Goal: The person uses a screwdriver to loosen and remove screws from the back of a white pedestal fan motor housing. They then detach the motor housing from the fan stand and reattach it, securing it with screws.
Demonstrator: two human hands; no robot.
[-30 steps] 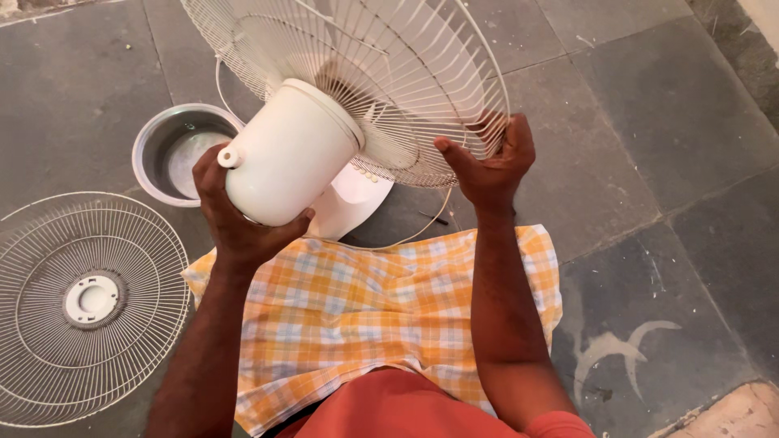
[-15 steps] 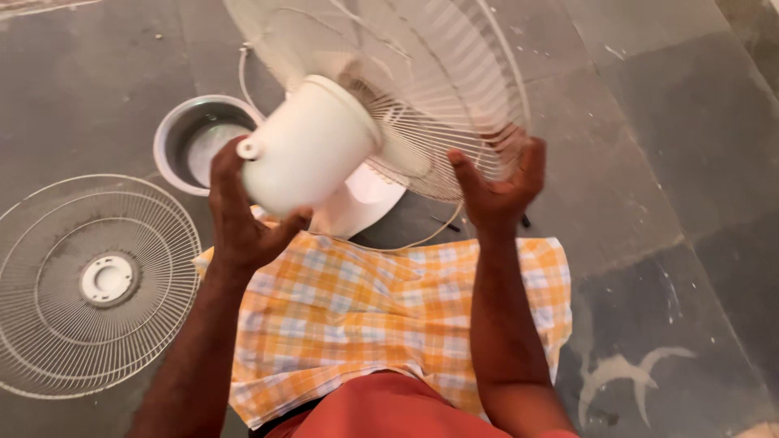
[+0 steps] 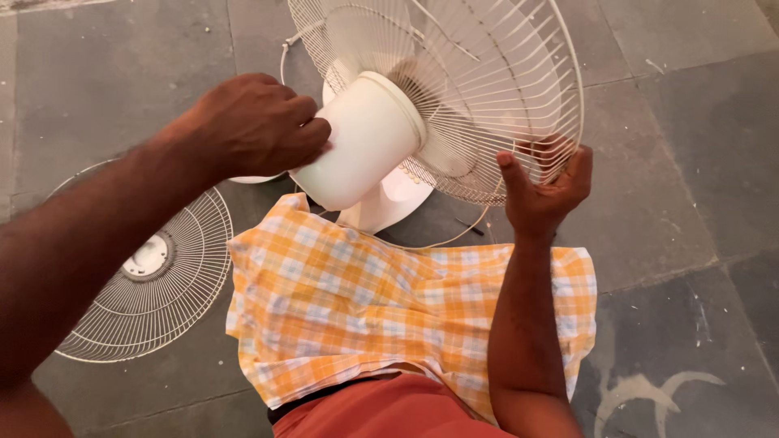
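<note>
Head view, watched from my remote desk: the fingers of the left hand [image 3: 251, 126] were curled into a loose fist, knuckles up, pressed against the rear end of the white motor housing [image 3: 365, 142]. What lay under the fingers I could not tell. A second before, that hand had cupped the housing from below with the thumb up its side; it had since come over the top to the back end. The right hand [image 3: 542, 185] was open, palm up, its fingertips hooked through the lower rim of the rear fan guard [image 3: 487, 89], thumb free. It had gripped that same rim earlier as well, a little higher in the frame.

The fan sat tipped over my lap, housing pointing down towards the orange checked cloth [image 3: 389, 308], guard facing away, its round white base [image 3: 398, 203] just behind the housing. The whole fan had swung closer and rightwards since the earlier frames.

On the grey stone floor [image 3: 690, 162] to the left lay the detached front guard [image 3: 154, 276], flat. The steel bowl seen earlier beside it was now almost wholly hidden behind my left hand.
</note>
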